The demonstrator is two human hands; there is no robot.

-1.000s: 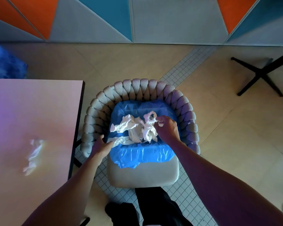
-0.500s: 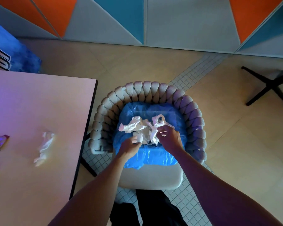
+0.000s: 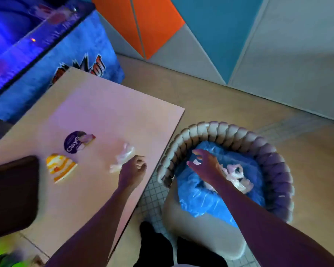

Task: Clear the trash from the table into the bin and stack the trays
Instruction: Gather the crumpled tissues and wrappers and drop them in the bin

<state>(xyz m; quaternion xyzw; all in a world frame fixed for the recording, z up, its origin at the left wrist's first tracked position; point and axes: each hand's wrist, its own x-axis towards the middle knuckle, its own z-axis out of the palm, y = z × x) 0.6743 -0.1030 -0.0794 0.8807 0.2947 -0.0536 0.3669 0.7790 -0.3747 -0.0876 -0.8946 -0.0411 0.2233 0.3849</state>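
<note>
Left hand (image 3: 132,170) sits over the surface (image 3: 108,112) near its right edge, fingers curled in, just at the near end of the crumpled clear wrapper (image 3: 122,158); can't tell if it has a pinch on it yet. Right hand (image 3: 203,166) hangs over the bin (image 3: 201,197), fingers spread, holding nothing; white tissue (image 3: 237,176) already lies inside on the blue liner. Further left on the surface: purple round lid (image 3: 75,142), orange-yellow wrapper (image 3: 60,167), dark tray (image 3: 12,191) at the edge. Step looks like grabbing the clear wrapper. It's thin and light, so bunch it fully into the palm, and release low over the liner so it doesn't drift out.
</note>
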